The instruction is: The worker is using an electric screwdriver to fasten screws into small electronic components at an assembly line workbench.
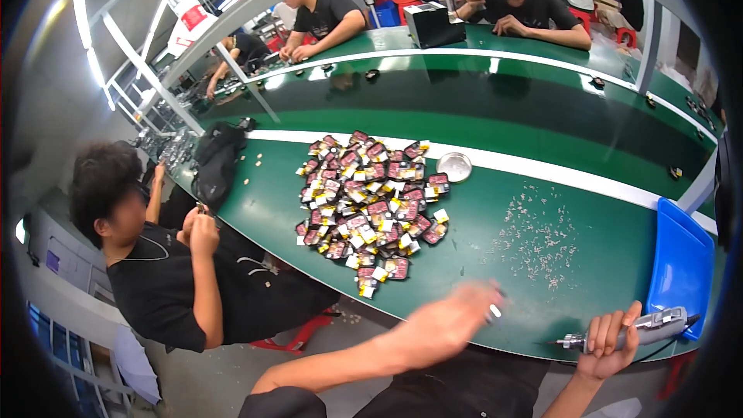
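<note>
My right hand (pixel 611 340) is wrapped round a grey electric screwdriver (pixel 658 328) at the table's near right edge, its thin bit pointing left. My left hand (pixel 453 316) is blurred by motion over the near edge. At its fingertips shows a small dark piece with a white part (pixel 494 310), too blurred to name. Beyond that hand, a large heap of small black modules with reddish faces and yellow-white tabs (pixel 375 209) covers the middle of the green table (pixel 472 255). Many tiny pale screws (pixel 542 240) lie scattered to the heap's right.
A round metal dish (pixel 454 167) sits behind the heap. At the right end stands a blue plastic bin (pixel 681 271). A dark conveyor belt (pixel 464 93) carries several small parts. On my left a co-worker (pixel 170 263) sits beside a black bag (pixel 219 162); others sit across.
</note>
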The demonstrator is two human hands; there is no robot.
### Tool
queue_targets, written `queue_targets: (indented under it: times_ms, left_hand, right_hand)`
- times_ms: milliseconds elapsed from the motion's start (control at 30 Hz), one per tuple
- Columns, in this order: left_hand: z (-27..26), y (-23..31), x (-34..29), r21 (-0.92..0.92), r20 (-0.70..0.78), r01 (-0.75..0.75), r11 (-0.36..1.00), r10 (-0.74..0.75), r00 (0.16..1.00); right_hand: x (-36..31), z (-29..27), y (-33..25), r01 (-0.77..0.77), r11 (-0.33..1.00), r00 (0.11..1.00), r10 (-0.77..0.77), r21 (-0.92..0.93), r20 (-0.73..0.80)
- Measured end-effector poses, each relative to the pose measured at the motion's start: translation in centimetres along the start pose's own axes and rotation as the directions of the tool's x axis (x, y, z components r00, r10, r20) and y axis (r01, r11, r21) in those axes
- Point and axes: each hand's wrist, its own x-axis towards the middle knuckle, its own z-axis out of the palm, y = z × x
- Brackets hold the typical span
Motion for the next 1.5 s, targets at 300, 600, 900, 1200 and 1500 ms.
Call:
queue_targets:
  times_ms: [300, 600, 900, 1200, 1500]
  left_hand:
    - [-12.5, -19.6, -4.9, 0.428, -0.511, 0.617, 0.661, -0.386, 0.768]
    - [-6.6, -11.5, 7.6, 0.390, -0.293, 0.330, 0.860, -0.224, 0.929]
    - [7.7, 11.2, 28.8, -0.244, -0.032, -0.409, 0.879, 0.414, 0.910]
    - [3.6, -0.1, 26.8, -0.115, 0.005, -0.461, 0.880, 0.464, 0.886]
    - [0.4, 0.7, 3.6, 0.068, 0.417, 0.008, 0.998, -0.036, 0.908]
  right_hand:
    - [-1.7, -0.8, 1.9, -0.018, 0.998, 0.989, 0.027, 0.059, -0.146]
    - [-3.5, -1.5, 0.7, -0.171, 0.962, 0.944, 0.222, 0.212, -0.244]
    - [-3.8, -1.6, 0.9, -0.014, 0.966, 0.936, 0.103, 0.257, -0.337]
    - [-2.8, -2.2, 1.5, 0.034, 0.987, 0.938, 0.022, 0.155, -0.347]
    - [-3.2, -1.5, 0.8, 0.001, 0.987, 0.945, 0.051, 0.161, -0.322]
